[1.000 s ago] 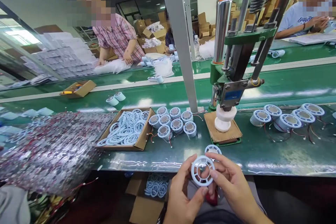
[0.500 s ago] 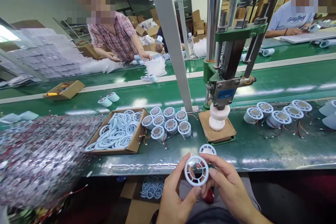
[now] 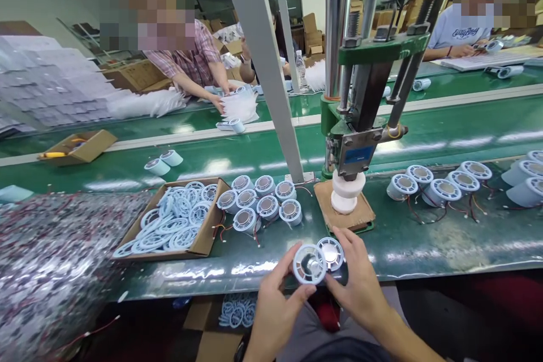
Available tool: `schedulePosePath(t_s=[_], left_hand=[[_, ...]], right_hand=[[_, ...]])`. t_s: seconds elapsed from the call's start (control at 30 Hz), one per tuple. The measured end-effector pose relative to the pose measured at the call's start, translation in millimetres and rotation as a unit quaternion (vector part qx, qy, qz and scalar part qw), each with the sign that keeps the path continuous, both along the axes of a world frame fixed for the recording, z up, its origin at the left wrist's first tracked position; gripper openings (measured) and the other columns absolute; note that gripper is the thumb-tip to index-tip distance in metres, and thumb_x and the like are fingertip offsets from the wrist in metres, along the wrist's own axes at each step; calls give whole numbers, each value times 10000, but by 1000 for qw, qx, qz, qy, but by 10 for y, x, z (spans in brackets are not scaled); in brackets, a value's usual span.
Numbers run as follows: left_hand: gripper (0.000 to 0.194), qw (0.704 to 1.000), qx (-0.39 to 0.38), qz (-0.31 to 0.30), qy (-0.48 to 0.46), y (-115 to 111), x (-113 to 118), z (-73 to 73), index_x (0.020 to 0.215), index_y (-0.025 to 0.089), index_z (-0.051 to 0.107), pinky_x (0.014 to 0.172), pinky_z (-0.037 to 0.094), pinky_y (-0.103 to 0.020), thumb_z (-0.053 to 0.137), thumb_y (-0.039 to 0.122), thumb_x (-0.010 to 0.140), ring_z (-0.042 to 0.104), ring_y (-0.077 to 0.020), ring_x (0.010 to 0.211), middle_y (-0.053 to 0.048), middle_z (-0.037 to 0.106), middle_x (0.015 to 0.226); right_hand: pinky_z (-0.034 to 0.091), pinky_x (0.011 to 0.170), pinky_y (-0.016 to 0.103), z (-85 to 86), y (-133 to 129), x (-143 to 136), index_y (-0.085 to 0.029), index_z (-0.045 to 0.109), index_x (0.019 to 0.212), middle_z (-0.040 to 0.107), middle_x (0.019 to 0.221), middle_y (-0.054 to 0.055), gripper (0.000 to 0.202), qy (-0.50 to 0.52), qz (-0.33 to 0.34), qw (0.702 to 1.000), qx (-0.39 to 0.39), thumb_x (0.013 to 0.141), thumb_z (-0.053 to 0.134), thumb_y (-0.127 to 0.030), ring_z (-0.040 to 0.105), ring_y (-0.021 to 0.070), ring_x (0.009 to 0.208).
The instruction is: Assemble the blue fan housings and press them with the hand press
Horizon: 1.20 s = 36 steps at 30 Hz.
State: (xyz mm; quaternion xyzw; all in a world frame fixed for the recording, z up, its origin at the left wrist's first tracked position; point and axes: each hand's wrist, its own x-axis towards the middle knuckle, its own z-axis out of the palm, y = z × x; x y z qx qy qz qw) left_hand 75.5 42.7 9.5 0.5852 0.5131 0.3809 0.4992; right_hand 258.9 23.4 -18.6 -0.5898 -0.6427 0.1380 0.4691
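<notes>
My left hand (image 3: 278, 294) pinches a light-blue spoked plastic ring (image 3: 310, 264) between thumb and fingers, just over the near table edge. Close beside it on the right, partly behind the ring, is a light-blue cylindrical housing (image 3: 331, 253) with a bright round metal centre. My right hand (image 3: 356, 277) has its fingers and thumb curved round that housing's right side. Beyond the hands, a green hand press (image 3: 360, 150) stands with its white pressing block (image 3: 348, 182) above a cardboard-covered base (image 3: 320, 198).
A cardboard box of light-blue rings (image 3: 207, 246) lies at left, by wired housings (image 3: 267, 207). More housings (image 3: 445, 189) stand right of the press. A bubble-wrapped heap (image 3: 63, 260) covers the far left. A grey post (image 3: 271, 68) rises mid-bench. Co-workers sit across the green belt.
My right hand has let go of the ring and moved round the housing. The ring stays in my left hand, shifted slightly left. The view has turned a little.
</notes>
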Motion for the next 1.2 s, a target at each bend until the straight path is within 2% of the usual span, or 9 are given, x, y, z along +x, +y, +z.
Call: schedulePosePath(t_s=[0.13,0.37,0.6,0.73,0.9,1.0,1.1,1.13,1.2], left_hand=[[534,991,71,-52,104,160,192,17,1249,222,679,961,541,-433,780,276,728,664,-294,1049,-102,695,1123],[477,963,151,-118,187,273,206,36,1285,181,621,952,537,-421,678,287,823,636,-286,1075,-124,650,1139],[518,946,173,-138,236,297,252,106,1259,168,605,955,525,-453,653,184,744,620,-294,1067,-124,643,1136],[518,947,190,-111,233,214,316,-49,1299,143,559,990,510,-472,600,193,786,605,-308,1149,-161,627,1228],[612,944,222,-103,220,102,368,-343,1510,122,294,1088,435,-510,467,244,936,484,-311,1363,-212,473,1501],[600,955,191,-105,201,102,383,-378,1494,151,344,1104,421,-519,510,274,930,472,-311,1377,-191,465,1519],[570,967,162,-82,176,117,428,-346,1440,145,434,1091,429,-535,537,296,900,505,-327,1341,-190,520,1473],[557,971,154,-68,168,118,451,-336,1414,143,466,1085,432,-537,541,293,883,521,-331,1321,-188,551,1443],[542,979,139,-36,148,113,500,-327,1358,134,522,1074,438,-540,552,289,840,557,-337,1276,-185,606,1377]], right_hand=[[566,962,445,-202,61,-44,-198,409,1428,636,1243,143,648,-3,12,1000,1,806,585,-161,632,284,1139],[557,995,394,-184,57,11,-181,392,1453,658,1279,125,705,-9,45,999,-6,773,556,-95,635,258,1178],[596,931,399,-204,67,-4,-230,210,1554,673,1231,95,885,-3,44,999,28,747,517,-40,655,249,1112],[580,963,455,-144,55,9,-247,236,1560,631,1297,127,815,-63,75,995,30,811,471,-26,612,279,1183],[573,990,478,-32,45,136,-214,119,1592,581,1357,171,840,-173,121,978,0,840,419,9,581,287,1238],[553,1033,467,10,58,233,-172,129,1589,531,1435,179,859,-237,169,956,-40,817,455,15,545,295,1303],[618,914,474,224,115,338,-89,299,1533,540,1418,236,785,-316,202,925,-63,803,584,-53,590,360,1249],[642,848,468,389,150,387,-76,359,1503,561,1390,247,754,-336,208,917,-53,795,620,-79,620,373,1204],[658,789,458,899,256,521,-87,467,1432,622,1316,227,645,-345,194,918,13,812,639,-119,663,355,1125]])
